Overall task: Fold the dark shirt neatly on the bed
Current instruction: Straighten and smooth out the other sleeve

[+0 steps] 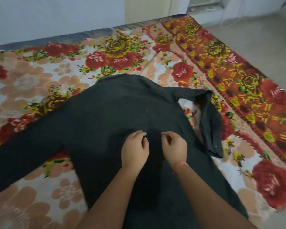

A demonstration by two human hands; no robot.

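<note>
Smoothing stage: left hand (134, 148) and right hand (173, 146) pinch the dark shirt (116, 109) mid-back, fingers (139, 134) curled. Next, probably the left sleeve (28, 142) folds in.

Head view, angled forward-down, close over bed (40, 76)

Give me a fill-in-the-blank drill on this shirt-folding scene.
1. The dark shirt lies on a bedspread patterned with ___.
2. The left hand and the right hand both pinch the ___.
3. The thin wristband sits on the ___ wrist.
4. The sleeve stretched out flat lies on the person's ___ side.
Missing words: flowers; shirt; right; left.
</note>
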